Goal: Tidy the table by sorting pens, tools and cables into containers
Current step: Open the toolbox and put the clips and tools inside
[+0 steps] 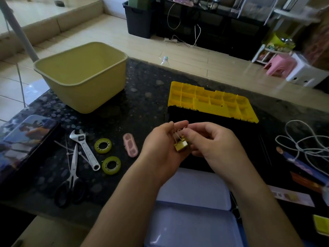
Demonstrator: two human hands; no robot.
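Note:
Both hands meet over the black toolbox (220, 139), whose yellow compartment lid (211, 102) stands open behind it. My left hand (160, 148) cradles a small gold binder clip (181, 145) with wire handles. My right hand (211, 141) pinches the same clip from the right. On the dark stone table (142, 97) to the left lie an adjustable wrench (85, 148), black-handled scissors (71, 180), two yellow-green tape rolls (102, 146) (111, 165), white cable ties (68, 154) and a pink oval item (130, 147). A white cable (306, 147) is bundled at the right.
A yellow-green tub (83, 75) stands at the back left. A printed tin box (25, 143) sits at the left edge. A pale blue open case (192, 207) lies near me. Coloured pencils (302, 168) and a paper strip (292, 196) lie at the right.

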